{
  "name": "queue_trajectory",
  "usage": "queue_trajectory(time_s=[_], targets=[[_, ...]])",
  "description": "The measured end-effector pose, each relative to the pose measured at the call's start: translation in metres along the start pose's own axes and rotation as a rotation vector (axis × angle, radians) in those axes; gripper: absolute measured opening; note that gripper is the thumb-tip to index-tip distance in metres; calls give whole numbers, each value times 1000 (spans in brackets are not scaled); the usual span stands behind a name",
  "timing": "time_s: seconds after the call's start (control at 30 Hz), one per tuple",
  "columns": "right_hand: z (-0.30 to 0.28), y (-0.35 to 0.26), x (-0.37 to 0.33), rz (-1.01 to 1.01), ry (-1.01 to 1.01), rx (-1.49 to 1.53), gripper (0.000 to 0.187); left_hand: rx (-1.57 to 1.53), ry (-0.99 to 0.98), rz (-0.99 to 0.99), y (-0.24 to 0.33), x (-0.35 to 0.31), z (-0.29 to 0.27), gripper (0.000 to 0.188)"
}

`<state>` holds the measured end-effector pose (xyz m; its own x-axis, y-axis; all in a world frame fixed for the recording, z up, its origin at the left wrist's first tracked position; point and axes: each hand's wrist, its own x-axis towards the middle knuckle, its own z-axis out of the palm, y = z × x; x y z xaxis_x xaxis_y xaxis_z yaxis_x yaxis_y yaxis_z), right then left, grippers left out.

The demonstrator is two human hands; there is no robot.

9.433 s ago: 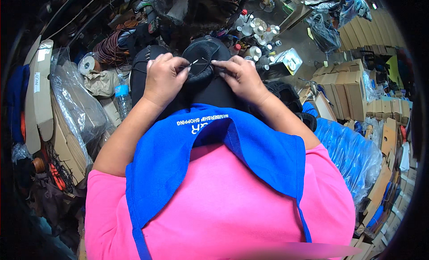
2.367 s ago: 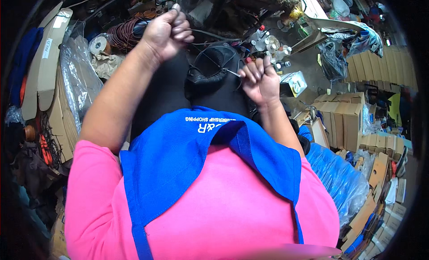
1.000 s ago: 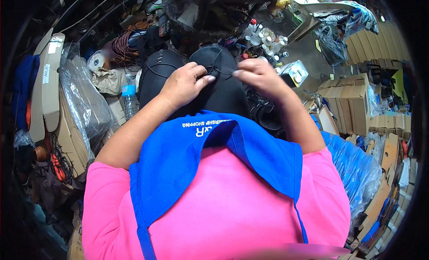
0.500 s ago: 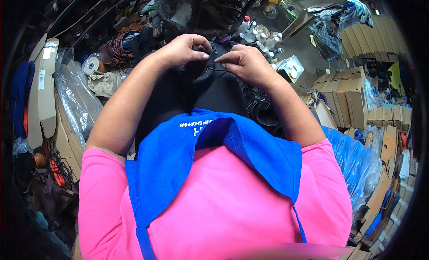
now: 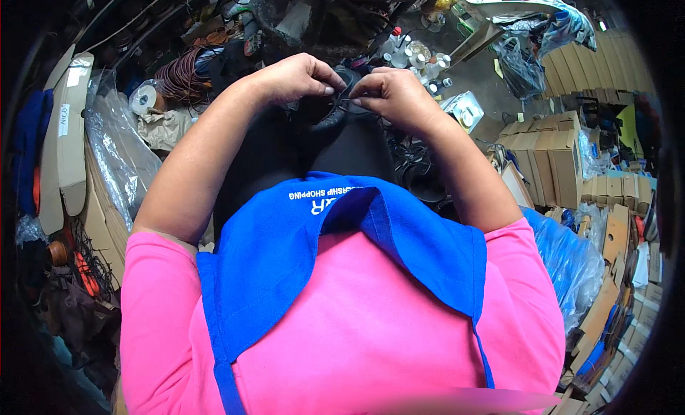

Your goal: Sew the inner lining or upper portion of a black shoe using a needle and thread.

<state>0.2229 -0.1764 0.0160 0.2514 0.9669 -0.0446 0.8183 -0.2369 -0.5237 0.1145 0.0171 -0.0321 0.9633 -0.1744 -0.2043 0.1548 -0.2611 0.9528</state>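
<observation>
Fingertips (image 5: 338, 84) of the bare left hand (image 5: 298, 78) and bare right hand (image 5: 396, 98) come close together at upper centre of the frame, each grip narrow; what they pinch is too small to tell. Beneath them, a round, hollow black piece (image 5: 330, 120) rests on black-clothed legs (image 5: 353, 149). Pale plastic bottles (image 5: 419, 60) stand beyond, upper right.

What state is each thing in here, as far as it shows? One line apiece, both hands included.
Left hand: fingers bent, thumb near the fingertips; grip unclear.
Right hand: thumb and fingertips close together; grip unclear.
Black piece: partly hidden by the left hand.
Apron: worn.
Cord: coiled.
Bottles: clustered, several capped.
Dark bag: crumpled.
Blue bundle: wrapped.
</observation>
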Motion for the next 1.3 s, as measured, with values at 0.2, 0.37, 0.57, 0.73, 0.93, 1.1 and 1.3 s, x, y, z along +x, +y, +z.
queue_trajectory(time_s=[0.2, 0.37, 0.57, 0.73, 0.93, 1.1, 1.3], targets=[[1, 35, 6, -17, -166, 222, 16, 60, -47, 22, 4, 2, 0, 32], [9, 62, 8, 87, -323, 607, 21, 57, -47, 28, -1, 8, 0, 32], [30, 46, 3, 243, -153, 752, 19, 99, 46, 49, -10, 12, 2, 33], [32, 29, -7, 21, 60, 424, 18, 394, 376, 123, 3, -4, 5, 36], [38, 11, -28, -85, 196, -19, 28, 326, 593, 90, 8, -60, 38, 34], [61, -4, -42, -52, 323, -137, 34, 695, 694, 139, -3, -69, 63, 18], [37, 28, -21, 107, 13, 329, 31, 304, 748, 159, -8, -51, 54, 21]])
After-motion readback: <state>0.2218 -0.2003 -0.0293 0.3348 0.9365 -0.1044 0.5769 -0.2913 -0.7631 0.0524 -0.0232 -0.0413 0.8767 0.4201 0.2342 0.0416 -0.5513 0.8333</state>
